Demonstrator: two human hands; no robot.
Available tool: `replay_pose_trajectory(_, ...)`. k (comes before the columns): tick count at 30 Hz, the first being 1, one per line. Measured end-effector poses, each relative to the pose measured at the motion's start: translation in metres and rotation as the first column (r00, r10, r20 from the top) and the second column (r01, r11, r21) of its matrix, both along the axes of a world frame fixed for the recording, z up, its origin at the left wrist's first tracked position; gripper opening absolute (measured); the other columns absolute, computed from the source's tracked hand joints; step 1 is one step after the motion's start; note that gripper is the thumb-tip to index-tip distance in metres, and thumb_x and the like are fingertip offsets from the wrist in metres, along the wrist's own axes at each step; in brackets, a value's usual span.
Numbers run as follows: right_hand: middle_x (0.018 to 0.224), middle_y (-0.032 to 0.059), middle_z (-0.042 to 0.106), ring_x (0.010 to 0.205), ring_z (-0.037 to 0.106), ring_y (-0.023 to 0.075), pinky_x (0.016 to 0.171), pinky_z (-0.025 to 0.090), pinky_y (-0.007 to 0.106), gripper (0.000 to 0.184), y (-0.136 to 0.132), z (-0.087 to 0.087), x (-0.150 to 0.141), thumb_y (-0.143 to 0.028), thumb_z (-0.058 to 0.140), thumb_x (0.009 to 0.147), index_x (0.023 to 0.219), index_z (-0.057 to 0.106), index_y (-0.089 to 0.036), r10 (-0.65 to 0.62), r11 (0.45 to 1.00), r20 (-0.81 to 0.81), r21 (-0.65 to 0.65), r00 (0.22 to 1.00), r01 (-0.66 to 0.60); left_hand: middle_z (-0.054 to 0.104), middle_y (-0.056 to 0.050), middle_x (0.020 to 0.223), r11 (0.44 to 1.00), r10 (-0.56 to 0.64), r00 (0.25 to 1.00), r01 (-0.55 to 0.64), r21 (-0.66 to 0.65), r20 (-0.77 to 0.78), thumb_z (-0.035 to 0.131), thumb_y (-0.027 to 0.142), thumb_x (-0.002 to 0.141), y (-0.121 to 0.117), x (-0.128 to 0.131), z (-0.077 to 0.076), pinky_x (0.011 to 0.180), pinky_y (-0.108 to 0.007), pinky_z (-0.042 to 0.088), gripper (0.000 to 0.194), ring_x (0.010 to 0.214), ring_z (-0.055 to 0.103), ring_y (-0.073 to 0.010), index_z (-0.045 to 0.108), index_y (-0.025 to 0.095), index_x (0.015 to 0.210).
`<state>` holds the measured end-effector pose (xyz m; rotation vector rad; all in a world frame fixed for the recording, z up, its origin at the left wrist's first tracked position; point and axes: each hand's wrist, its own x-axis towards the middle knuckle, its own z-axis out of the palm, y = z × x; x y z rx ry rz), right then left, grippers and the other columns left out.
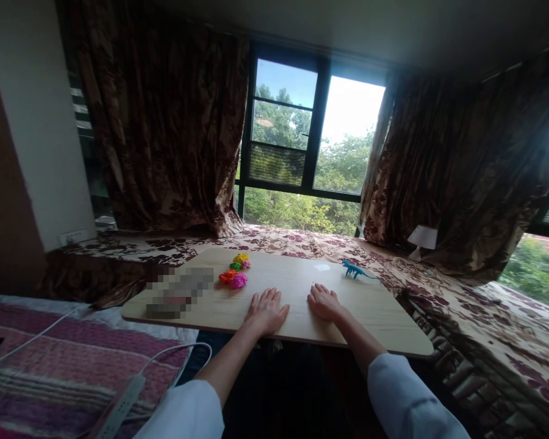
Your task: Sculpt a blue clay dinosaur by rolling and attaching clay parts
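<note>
Both my hands lie flat, palms down, on a light wooden table (375, 311). My left hand (266, 309) rests near the front edge with its fingers stretched out and holds nothing. My right hand (324, 301) lies beside it, fingers slightly curled on the wood, also holding nothing. Several small bright lumps (235, 271) in yellow, green, orange and pink sit in a cluster to the left of my left hand. A blue toy dinosaur (353, 269) stands at the table's far right, beyond my right hand.
A small white patch (322, 267) lies on the table's far middle. A white lamp (422, 238) stands on the patterned sill at right. A power strip (121, 407) with white cable lies on the striped bedding at left. Curtains frame the window (308, 143).
</note>
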<state>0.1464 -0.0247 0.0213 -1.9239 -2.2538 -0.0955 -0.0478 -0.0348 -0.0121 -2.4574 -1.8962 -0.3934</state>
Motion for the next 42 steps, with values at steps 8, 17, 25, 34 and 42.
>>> replay_pose_trajectory(8, 0.144, 0.0062, 0.028, 0.132, 0.021, 0.0217, 0.106, 0.015, 0.044, 0.042, -0.049, -0.001, 0.03, -0.041, 0.033, 0.092, 0.131, 0.039, -0.025, 0.213, 0.973, 0.014, -0.094, 0.977, -0.211, 0.026, -0.009, 0.145, 1.0, -0.007, 0.999, 0.007, 0.014, 0.035, 0.017, 0.053, 0.084, 0.0, 0.0, -0.001, 0.107, -0.045, 0.008, 0.063, 0.134, 0.018, -0.022, 0.033, 0.018, 0.134)
replay_pose_trajectory(17, 0.148, 0.0077, 0.015, 0.134, 0.014, 0.0238, 0.104, 0.014, 0.047, 0.054, -0.018, 0.015, 0.017, -0.048, 0.015, 0.093, 0.141, 0.013, -0.023, 0.046, 0.993, -0.081, -0.108, 0.996, -0.055, 0.026, -0.008, 0.145, 1.0, -0.013, 1.0, 0.013, 0.01, 0.017, 0.014, 0.055, 0.084, 0.0, -0.001, 0.0, 0.107, -0.045, 0.009, 0.064, 0.134, 0.018, -0.022, 0.033, 0.019, 0.134)
replay_pose_trajectory(25, 0.147, 0.0105, 0.014, 0.134, 0.006, 0.0274, 0.1, 0.005, 0.056, 0.06, -0.017, -0.012, -0.007, -0.055, 0.011, 0.089, 0.139, 0.021, -0.023, -0.062, 0.995, -0.017, -0.082, 0.998, 0.061, 0.025, -0.008, 0.145, 1.0, -0.012, 1.0, 0.012, 0.004, 0.022, 0.016, 0.053, 0.084, 0.0, -0.001, -0.001, 0.107, -0.045, 0.008, 0.063, 0.134, 0.016, -0.0216, 0.033, 0.019, 0.134)
replay_pose_trajectory(34, 0.148, 0.0047, 0.015, 0.135, 0.003, 0.0227, 0.103, 0.002, 0.05, 0.063, -0.049, -0.021, -0.005, -0.06, 0.006, 0.086, 0.139, 0.021, -0.028, 0.0, 0.999, 0.032, -0.054, 0.999, 0.002, 0.026, -0.009, 0.145, 1.0, -0.013, 0.999, 0.013, 0.002, 0.037, 0.018, 0.053, 0.083, -0.003, 0.0, 0.002, 0.107, -0.045, 0.008, 0.063, 0.134, 0.018, -0.0218, 0.034, 0.018, 0.133)
replay_pose_trajectory(42, 0.147, 0.0125, 0.017, 0.134, 0.009, 0.0293, 0.098, 0.01, 0.058, 0.066, -0.006, -0.014, 0.0, -0.059, 0.007, 0.087, 0.139, 0.021, -0.021, -0.072, 0.992, -0.002, -0.109, 0.997, 0.071, 0.025, -0.008, 0.145, 1.0, -0.015, 0.999, 0.015, 0.008, 0.028, 0.014, 0.055, 0.083, 0.002, -0.001, -0.003, 0.107, -0.045, 0.009, 0.066, 0.134, 0.018, -0.0221, 0.033, 0.018, 0.134)
